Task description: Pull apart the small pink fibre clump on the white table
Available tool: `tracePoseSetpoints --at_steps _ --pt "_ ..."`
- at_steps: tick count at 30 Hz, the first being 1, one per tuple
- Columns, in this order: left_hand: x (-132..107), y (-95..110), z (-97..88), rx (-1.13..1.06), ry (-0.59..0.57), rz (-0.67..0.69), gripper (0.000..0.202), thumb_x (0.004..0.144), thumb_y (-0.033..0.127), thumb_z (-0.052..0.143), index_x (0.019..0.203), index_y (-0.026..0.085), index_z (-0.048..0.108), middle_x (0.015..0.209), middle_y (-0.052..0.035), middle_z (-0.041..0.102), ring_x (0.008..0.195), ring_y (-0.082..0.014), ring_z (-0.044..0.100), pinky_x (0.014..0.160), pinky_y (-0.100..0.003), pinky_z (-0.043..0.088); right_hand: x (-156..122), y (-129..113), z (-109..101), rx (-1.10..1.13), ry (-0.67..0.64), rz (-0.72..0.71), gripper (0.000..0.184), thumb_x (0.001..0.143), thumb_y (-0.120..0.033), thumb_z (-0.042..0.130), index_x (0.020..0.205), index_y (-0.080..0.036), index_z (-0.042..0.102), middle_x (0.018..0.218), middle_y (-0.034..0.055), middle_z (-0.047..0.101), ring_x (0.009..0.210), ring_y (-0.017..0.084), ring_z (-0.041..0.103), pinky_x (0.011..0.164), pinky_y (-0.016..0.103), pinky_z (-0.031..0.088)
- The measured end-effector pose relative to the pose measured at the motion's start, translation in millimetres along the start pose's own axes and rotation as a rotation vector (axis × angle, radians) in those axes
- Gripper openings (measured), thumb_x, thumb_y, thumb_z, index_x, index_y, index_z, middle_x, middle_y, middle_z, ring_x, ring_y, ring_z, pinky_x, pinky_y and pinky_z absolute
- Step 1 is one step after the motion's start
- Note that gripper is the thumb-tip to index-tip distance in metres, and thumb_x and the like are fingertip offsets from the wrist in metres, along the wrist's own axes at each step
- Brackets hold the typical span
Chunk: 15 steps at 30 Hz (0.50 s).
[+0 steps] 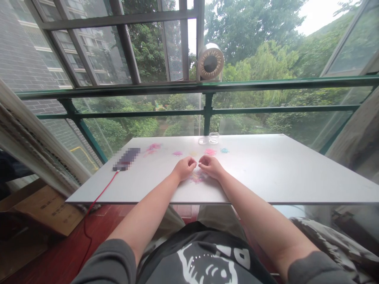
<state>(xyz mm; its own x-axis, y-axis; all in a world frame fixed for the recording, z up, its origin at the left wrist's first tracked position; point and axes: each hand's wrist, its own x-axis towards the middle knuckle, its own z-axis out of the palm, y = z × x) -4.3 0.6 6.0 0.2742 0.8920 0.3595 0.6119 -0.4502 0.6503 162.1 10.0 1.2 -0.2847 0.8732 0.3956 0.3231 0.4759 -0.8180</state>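
My left hand and my right hand are close together over the middle of the white table. Both have thumb and fingers curled into a pinch, the tips facing each other. Whatever is between them is too small to make out. Just below the hands lies a mixed-colour scatter of tiny pieces. Beyond them sit small piles: a purple one, a pale yellow one, a pink one and a blue one. Another pinkish-red pile spreads out farther left.
At the table's far edge stands a clear round container beside a flat clear dish or lid. A blurred-out phone-like device with a red cable lies at left. Behind runs a green railing; a cardboard box is on the floor.
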Motion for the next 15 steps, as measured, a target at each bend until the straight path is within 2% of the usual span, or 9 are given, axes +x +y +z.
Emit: tracePoseSetpoints --at_steps 4,11,13,15 --pt "-0.2 -0.6 -0.4 0.01 0.002 0.002 0.022 0.075 0.033 0.046 0.08 0.017 0.059 0.073 -0.0017 0.062 0.066 -0.0133 0.055 0.062 -0.024 0.043 0.5 -0.9 0.8 -0.046 0.017 -0.02 0.008 0.065 -0.023 0.053 0.067 -0.016 0.055 0.051 -0.0034 0.049 0.048 0.008 0.041 0.047 0.021 0.033" --pt "0.2 0.2 -1.4 -0.002 0.008 -0.012 0.021 0.074 0.032 0.046 0.08 0.017 0.059 0.076 -0.0023 0.063 0.07 -0.0149 0.056 0.063 -0.025 0.043 3.6 2.5 -9.7 -0.131 0.165 0.036 0.012 0.065 -0.025 0.053 0.064 -0.016 0.059 0.056 -0.0004 0.055 0.051 0.009 0.044 0.05 0.021 0.036" --pt "0.5 -0.2 -0.6 0.004 0.009 -0.009 0.021 0.074 0.032 0.046 0.079 0.017 0.059 0.075 -0.002 0.063 0.069 -0.0145 0.055 0.062 -0.025 0.043 2.7 2.9 -11.2 -0.113 0.14 0.034 0.014 0.065 -0.027 0.055 0.069 -0.015 0.061 0.06 0.0006 0.058 0.051 0.009 0.045 0.05 0.021 0.037" --pt "0.6 -0.7 0.0 0.007 0.007 0.0 0.022 0.075 0.033 0.045 0.08 0.017 0.059 0.074 -0.0017 0.063 0.067 -0.014 0.055 0.062 -0.025 0.042 1.1 1.8 -9.4 -0.107 0.05 0.005 0.02 0.064 -0.027 0.057 0.078 -0.015 0.063 0.064 0.0008 0.059 0.05 0.008 0.045 0.049 0.021 0.036"
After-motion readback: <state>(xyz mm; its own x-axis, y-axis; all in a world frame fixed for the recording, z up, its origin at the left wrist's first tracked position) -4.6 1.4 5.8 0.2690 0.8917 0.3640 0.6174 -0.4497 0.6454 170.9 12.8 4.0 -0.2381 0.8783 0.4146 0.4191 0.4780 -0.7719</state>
